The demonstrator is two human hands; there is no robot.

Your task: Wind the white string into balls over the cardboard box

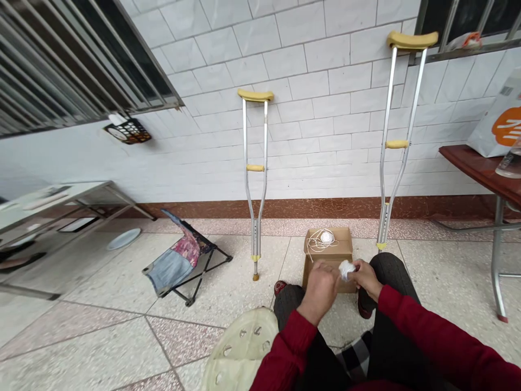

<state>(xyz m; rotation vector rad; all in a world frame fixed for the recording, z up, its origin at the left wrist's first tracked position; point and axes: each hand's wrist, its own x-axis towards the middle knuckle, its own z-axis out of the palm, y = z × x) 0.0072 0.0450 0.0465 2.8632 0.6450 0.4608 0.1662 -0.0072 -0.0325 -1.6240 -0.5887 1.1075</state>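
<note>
I sit with both hands raised over my knees, sleeves red. My right hand is closed around a small white ball of string. My left hand is closed right beside the ball, fingers pinched at it; a strand between them is too thin to make out. Just beyond my hands an open cardboard box stands on the floor, holding loose white string and another white ball.
Two aluminium crutches lean on the tiled wall. A folding fabric stool lies tipped at the left, near a low glass table. A brown table with a bag stands right. A pale plastic stool is beside my left knee.
</note>
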